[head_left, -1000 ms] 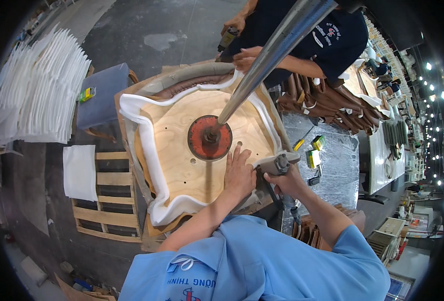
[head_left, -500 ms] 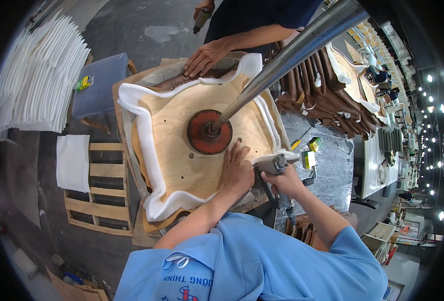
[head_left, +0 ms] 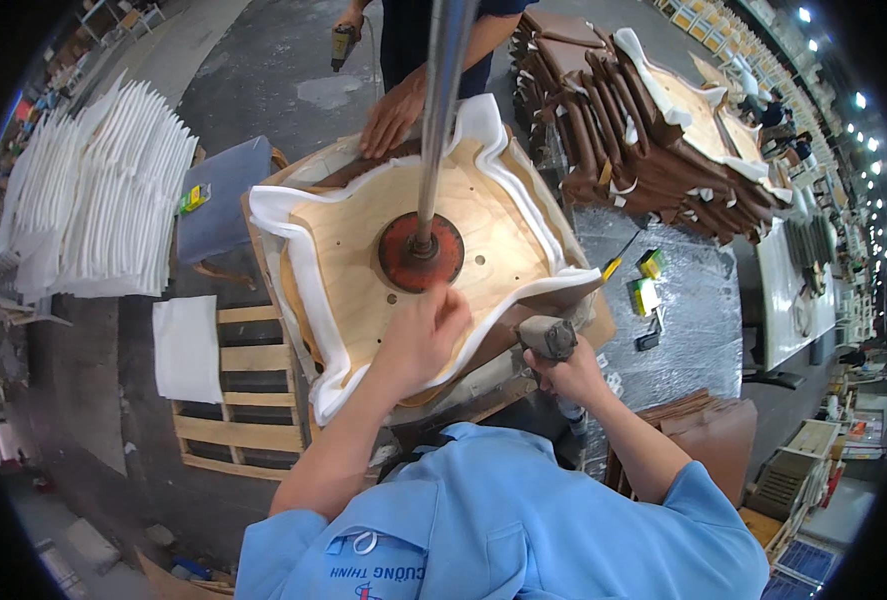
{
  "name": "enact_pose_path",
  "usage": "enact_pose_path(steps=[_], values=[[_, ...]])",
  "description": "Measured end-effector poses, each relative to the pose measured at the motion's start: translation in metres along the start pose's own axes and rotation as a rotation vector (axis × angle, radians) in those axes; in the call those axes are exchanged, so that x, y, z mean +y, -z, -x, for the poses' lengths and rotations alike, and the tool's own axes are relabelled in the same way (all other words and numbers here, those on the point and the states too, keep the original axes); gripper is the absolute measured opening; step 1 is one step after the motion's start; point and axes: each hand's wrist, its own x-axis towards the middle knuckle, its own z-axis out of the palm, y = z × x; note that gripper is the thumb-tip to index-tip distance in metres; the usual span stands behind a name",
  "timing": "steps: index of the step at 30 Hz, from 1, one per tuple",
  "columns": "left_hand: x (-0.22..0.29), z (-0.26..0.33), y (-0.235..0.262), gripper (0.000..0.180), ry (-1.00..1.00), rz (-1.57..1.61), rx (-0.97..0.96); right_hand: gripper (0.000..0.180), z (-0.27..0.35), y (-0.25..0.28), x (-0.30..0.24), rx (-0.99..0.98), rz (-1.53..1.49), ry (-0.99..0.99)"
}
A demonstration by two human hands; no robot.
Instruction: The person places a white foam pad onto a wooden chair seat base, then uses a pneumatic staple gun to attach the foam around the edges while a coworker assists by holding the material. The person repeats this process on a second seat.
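Right hand [head_left: 575,375]: wrapped tight round the grip of a grey staple gun [head_left: 546,336], its nose at the near right edge of the seat, just beside the white foam lip.
Left hand [head_left: 423,340]: flat on the plywood seat base [head_left: 363,235], fingers together and pressing down near the front edge; holds nothing.
Seat base: pale plywood panel lying face up on the stand, straight ahead of the person, ringed by a white foam border [head_left: 288,290] that curls up over the rim; brown cover [head_left: 508,335] shows below the foam on the near right side.
Clamp: round red press plate [head_left: 421,252] sits at the middle of the panel, a steel rod [head_left: 438,110] rising from it toward the camera.
Doing it well (judgement): keep the flat palm close to the gun so the cover stays taut, set the nose square on the wood, keep fingers clear of the muzzle.
Co-worker's hand [head_left: 391,112]: laid on the far edge of the seat; their other hand holds a small tool [head_left: 342,42] farther back.
Left side: wooden pallet [head_left: 248,400] with a white sheet on it, a grey-blue pad [head_left: 218,195], then a fan of white foam sheets [head_left: 93,190].
Far right: stack of finished brown seats [head_left: 653,130]; small yellow-green boxes [head_left: 648,280] on the grey table.
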Motion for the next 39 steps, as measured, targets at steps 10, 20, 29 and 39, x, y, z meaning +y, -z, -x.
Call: enact_pose_path(steps=[10,20,29,39], values=[[-0.052,0.101,-0.031,0.040,-0.180,-0.688,0.056,0.048,0.001,-0.007,0.011,-0.074,0.072,-0.005],[-0.072,0.083,-0.020,0.034,-0.213,-0.668,-0.041,0.052,0.001,-0.009,0.015,0.057,0.078,0.150],[-0.079,0.061,-0.023,0.018,-0.503,-0.771,-0.158,0.047,-0.008,-0.011,0.013,0.188,0.115,0.183],[-0.082,0.032,-0.016,0.024,-0.438,-0.751,-0.346,0.038,-0.004,-0.022,-0.001,0.243,0.169,0.095]])
